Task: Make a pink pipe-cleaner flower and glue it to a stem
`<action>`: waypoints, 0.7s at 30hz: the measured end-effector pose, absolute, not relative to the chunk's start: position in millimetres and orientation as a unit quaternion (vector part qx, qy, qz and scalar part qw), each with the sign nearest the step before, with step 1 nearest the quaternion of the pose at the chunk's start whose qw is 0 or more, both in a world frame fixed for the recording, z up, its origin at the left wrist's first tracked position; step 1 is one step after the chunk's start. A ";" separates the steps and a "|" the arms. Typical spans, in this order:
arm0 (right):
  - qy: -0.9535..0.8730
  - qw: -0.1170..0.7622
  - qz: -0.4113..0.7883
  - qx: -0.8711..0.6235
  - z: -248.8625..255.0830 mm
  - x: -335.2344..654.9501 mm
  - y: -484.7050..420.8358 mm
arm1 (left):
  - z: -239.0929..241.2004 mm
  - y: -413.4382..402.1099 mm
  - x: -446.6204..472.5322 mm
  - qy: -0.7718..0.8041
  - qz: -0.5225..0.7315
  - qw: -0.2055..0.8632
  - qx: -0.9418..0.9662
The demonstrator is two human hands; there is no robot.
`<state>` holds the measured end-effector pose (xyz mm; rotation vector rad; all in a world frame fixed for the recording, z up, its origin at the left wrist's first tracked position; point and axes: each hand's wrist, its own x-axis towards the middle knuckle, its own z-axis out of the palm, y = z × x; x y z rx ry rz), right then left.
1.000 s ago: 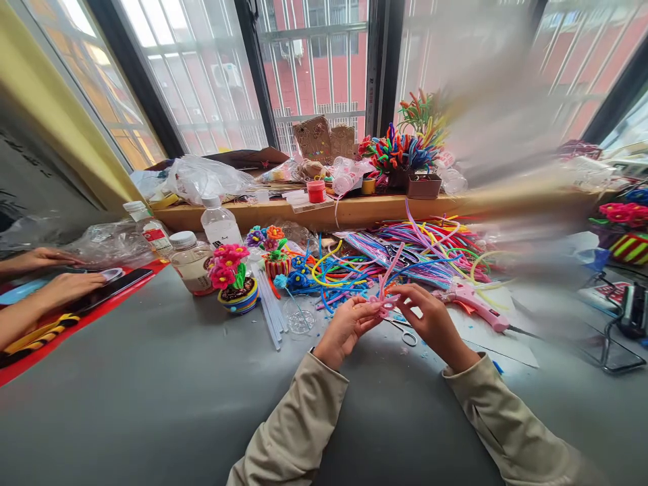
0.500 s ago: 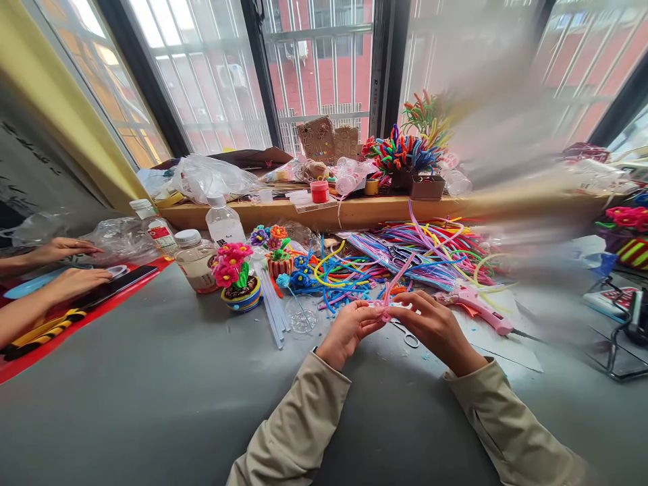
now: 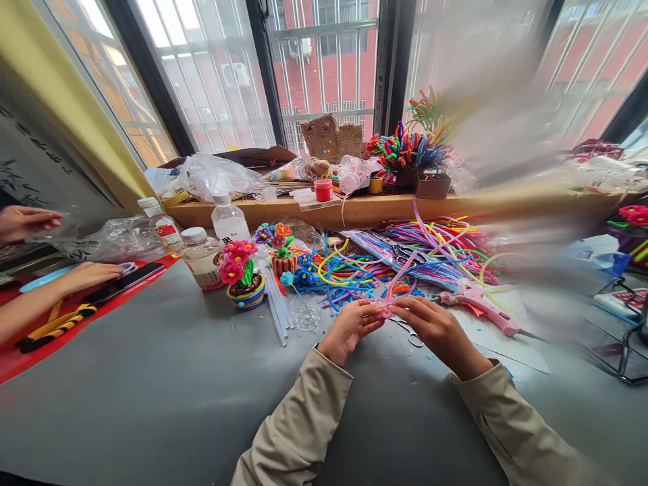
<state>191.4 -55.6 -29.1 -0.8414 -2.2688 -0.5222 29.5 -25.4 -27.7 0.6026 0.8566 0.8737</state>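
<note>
Between my two hands is a pink pipe cleaner (image 3: 399, 275), bent into small loops at its lower end, with long straight ends pointing up. My left hand (image 3: 353, 328) pinches the looped part from the left. From the right, the fingers of my right hand (image 3: 434, 329) close on the same loops. Just behind my right fingers, scissors (image 3: 414, 337) lie on the grey table, their blades partly hidden. A pink glue gun (image 3: 483, 307) rests on white paper to the right. Loose coloured pipe cleaners (image 3: 354, 270) are heaped beyond my hands.
Left of my hands stand pots of pipe-cleaner flowers (image 3: 246, 293), clear glue sticks (image 3: 277, 304), a small clear dish (image 3: 306, 317) and several bottles (image 3: 200, 260). A co-worker's hands (image 3: 91, 275) are at the far left, near a phone (image 3: 131, 280). The right side is blurred.
The view has shifted slightly, so things appear a little to the right. My fingers still hold the pink pipe cleaner, the right ones straighter. One co-worker's hand has lifted and moved left.
</note>
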 end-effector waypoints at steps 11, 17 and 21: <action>-0.850 0.323 -0.240 -0.339 -31.9 191.0 -56.3 | -31.1 -26.3 29.8 0.382 0.397 0.781 0.295; -0.839 0.346 -0.230 -0.352 -38.1 187.7 -54.1 | -33.9 -27.6 32.1 0.377 0.442 0.754 0.308; -0.813 0.394 -0.207 -0.375 -40.8 184.0 -52.6 | -32.9 -29.6 34.1 0.373 0.472 0.730 0.325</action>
